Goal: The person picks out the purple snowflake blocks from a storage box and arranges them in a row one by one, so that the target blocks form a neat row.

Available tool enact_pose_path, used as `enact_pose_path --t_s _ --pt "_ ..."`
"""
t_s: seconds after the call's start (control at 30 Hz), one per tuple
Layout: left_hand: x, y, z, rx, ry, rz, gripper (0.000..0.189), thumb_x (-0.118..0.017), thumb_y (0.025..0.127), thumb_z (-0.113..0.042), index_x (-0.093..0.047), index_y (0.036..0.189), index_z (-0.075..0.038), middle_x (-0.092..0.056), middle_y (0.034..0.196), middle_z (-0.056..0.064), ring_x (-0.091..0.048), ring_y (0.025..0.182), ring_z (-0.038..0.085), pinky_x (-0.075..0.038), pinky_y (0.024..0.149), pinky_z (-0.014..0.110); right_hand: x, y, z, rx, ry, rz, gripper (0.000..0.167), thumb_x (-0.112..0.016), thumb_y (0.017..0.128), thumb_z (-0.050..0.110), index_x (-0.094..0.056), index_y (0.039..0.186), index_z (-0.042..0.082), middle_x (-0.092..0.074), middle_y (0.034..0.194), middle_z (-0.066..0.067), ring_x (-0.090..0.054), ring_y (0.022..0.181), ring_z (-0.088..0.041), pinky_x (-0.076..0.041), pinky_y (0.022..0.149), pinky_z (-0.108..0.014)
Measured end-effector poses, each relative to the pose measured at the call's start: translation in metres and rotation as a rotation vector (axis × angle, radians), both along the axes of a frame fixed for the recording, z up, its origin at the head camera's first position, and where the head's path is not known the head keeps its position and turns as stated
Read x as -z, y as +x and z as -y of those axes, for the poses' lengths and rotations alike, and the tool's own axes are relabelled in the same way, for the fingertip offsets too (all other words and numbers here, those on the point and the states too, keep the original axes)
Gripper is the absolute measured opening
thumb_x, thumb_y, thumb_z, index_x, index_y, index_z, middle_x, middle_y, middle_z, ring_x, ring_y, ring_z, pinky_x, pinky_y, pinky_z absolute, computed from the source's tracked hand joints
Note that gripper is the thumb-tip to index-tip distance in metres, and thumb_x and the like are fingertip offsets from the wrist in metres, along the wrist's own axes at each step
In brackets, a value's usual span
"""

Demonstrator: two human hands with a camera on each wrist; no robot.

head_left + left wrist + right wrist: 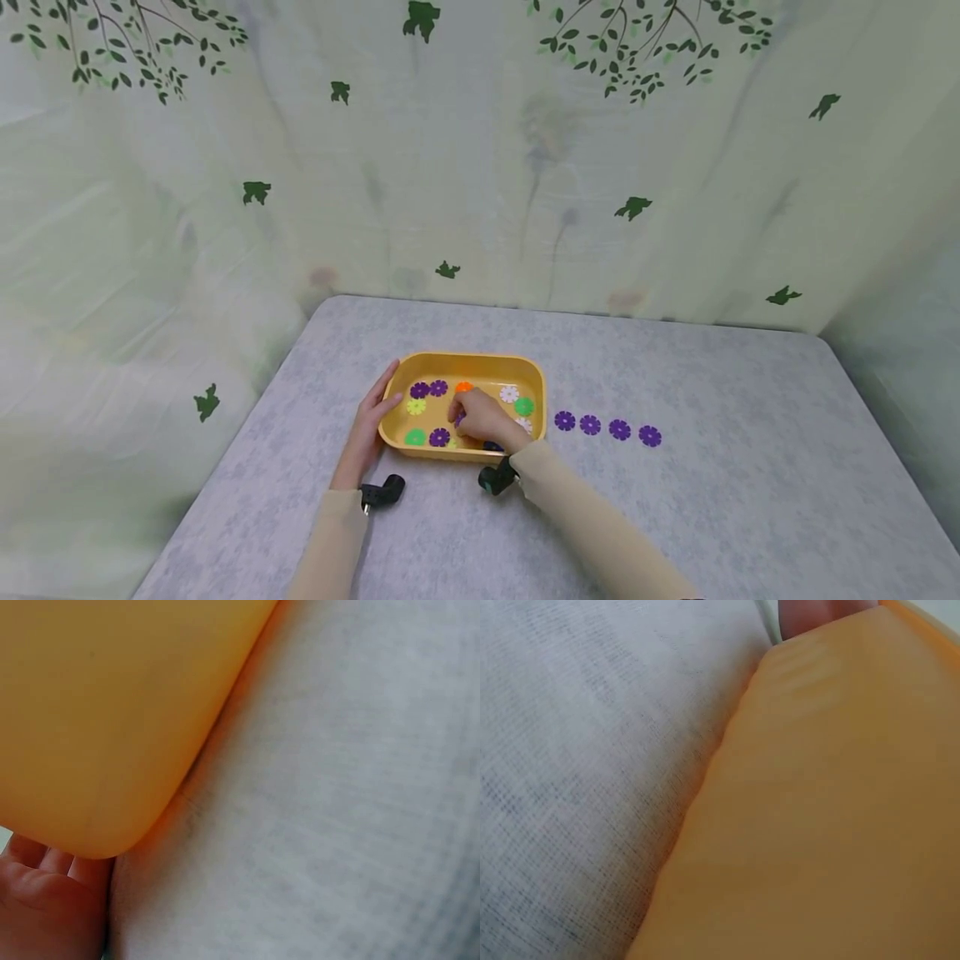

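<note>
A yellow tray holds several notched, flower-shaped plastic discs in purple, yellow, green, white and orange. My left hand grips the tray's left end, thumb over the rim and fingers along the outer wall. In the left wrist view that hand lies against the tray's corner. Inside the tray, my right hand has its fingers bent down and pinches a purple disc, mostly covered by the fingertips. The right wrist view is filled by the tray's outer wall; the right fingers are hidden there.
To the right of the tray, several purple discs lie flat in a row on the grey cloth-covered table. A dark blue piece sits by the tray's near wall, under the right wrist. A leaf-printed curtain hangs behind the table.
</note>
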State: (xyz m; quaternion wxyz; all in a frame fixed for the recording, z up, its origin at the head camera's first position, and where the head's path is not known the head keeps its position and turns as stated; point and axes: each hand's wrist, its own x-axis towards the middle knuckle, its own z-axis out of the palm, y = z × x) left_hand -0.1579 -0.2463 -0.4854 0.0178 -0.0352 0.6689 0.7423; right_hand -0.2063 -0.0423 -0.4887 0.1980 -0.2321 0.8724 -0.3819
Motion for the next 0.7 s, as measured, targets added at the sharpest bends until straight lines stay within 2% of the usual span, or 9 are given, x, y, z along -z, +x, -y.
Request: enact_pose_path --t_s 0.13,0.2,0.3,0.4,0.53,0.7 --pt "0.0 0.0 0.0 0.001 0.002 0.0 0.055 -0.046 0.101 -0.01 -0.027 0.152 -0.016 -0.021 0.157 -0.003 -0.015 0.143 0.012 -0.017 0.114 0.034 0.001 -0.001 -0.004 0.017 -0.079 0.084 0.008 -0.069 0.084 0.002 -0.063 0.082 0.008 -0.054 0.067 -0.002 -0.048 0.054 -0.014 -0.042 0.049 -0.022" --pt "0.0 0.0 0.0 0.003 0.0 0.003 0.055 -0.046 0.101 -0.01 -0.027 0.152 -0.016 -0.021 0.157 -0.003 -0.015 0.143 0.013 -0.017 0.114 0.034 0.0 -0.001 -0.008 0.031 -0.152 0.141 0.007 -0.068 0.086 0.003 -0.062 0.084 0.006 -0.053 0.064 -0.002 -0.046 0.049 -0.013 -0.042 0.046 -0.021" --pt "0.003 -0.001 0.001 0.004 0.001 0.003 0.055 -0.046 0.101 -0.011 -0.027 0.152 -0.016 -0.021 0.157 -0.003 -0.015 0.143 0.014 -0.017 0.114 0.035 -0.004 -0.002 -0.015 0.058 -0.287 0.244 0.004 -0.065 0.088 0.003 -0.061 0.089 0.002 -0.055 0.064 -0.004 -0.048 0.045 -0.013 -0.046 0.044 -0.022" --pt "0.01 -0.005 0.003 0.003 0.013 -0.003 0.055 -0.046 0.101 -0.011 -0.028 0.152 -0.017 -0.021 0.157 -0.003 -0.014 0.143 0.013 -0.016 0.115 0.036 -0.011 -0.002 -0.025 0.078 -0.396 0.315 0.007 -0.062 0.091 0.004 -0.06 0.096 -0.001 -0.058 0.071 -0.006 -0.052 0.048 -0.014 -0.053 0.049 -0.025" --pt "0.021 -0.009 0.006 -0.015 0.017 -0.007 0.054 -0.048 0.101 -0.013 -0.031 0.151 -0.021 -0.024 0.156 -0.007 -0.016 0.142 0.01 -0.016 0.114 0.033 -0.02 -0.003 -0.042 0.087 -0.457 0.345 0.017 -0.059 0.094 0.007 -0.059 0.106 -0.006 -0.06 0.079 -0.009 -0.056 0.054 -0.014 -0.056 0.055 -0.03" --pt "0.026 -0.011 0.007 -0.024 -0.003 -0.022 0.054 -0.05 0.1 -0.017 -0.032 0.151 -0.022 -0.025 0.155 -0.008 -0.016 0.142 0.009 -0.017 0.114 0.033 -0.033 -0.003 -0.068 0.095 -0.488 0.351 0.025 -0.056 0.096 0.006 -0.055 0.114 -0.011 -0.06 0.084 -0.012 -0.059 0.058 -0.015 -0.057 0.059 -0.032"
